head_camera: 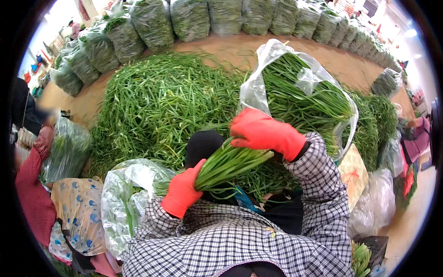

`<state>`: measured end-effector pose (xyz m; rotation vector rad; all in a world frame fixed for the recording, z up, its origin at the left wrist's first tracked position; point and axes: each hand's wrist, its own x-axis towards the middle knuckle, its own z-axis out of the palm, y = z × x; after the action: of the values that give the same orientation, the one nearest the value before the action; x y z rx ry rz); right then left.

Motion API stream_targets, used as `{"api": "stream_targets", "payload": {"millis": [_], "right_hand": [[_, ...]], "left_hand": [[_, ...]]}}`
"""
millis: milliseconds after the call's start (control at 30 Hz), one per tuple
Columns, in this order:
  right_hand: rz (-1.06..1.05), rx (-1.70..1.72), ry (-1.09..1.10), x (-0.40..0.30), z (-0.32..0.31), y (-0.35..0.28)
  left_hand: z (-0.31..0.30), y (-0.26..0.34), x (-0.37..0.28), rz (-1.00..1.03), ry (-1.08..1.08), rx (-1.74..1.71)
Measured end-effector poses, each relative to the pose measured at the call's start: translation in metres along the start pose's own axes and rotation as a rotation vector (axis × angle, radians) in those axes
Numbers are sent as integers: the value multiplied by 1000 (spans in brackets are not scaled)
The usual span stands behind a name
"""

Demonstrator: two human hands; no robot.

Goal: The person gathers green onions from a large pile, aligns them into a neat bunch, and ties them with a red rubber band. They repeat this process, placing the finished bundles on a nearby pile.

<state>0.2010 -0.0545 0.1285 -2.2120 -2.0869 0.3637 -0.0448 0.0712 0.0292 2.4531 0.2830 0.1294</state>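
A bunch of long green leaves, probably garlic chives (230, 162), lies slantwise across my lap, its pale stem ends pointing right. My left hand (183, 190), in a red-orange glove, is wrapped around the bunch near its middle. Just above the stems is my right hand (268, 133), gloved alike and partly blurred. Its fingers curl down at the bunch's upper edge, and whether they grip any leaves is hidden. Beyond it, an open clear plastic bag (254, 88) holds neatly laid chives (304, 90). A large loose heap of chives (166, 104) spreads before me.
Another clear bag (136, 176) with some leaves is by my left elbow. Packed bags of greens (190, 20) line the far floor in a curve. People sit close on both sides, one in a red sleeve (34, 194). Crumpled plastic bags (373, 200) lie at right.
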Motion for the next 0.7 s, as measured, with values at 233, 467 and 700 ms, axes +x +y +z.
{"api": "stream_targets", "payload": {"millis": [233, 467, 700], "right_hand": [[263, 281, 588, -28, -2, 66], [328, 1226, 421, -88, 64, 37], [176, 1764, 549, -55, 137, -45]], "left_hand": [[-5, -25, -10, -158, -174, -752], [-38, -15, 17, -566, -385, -1538], [-32, 7, 24, -538, -383, -1219]]}}
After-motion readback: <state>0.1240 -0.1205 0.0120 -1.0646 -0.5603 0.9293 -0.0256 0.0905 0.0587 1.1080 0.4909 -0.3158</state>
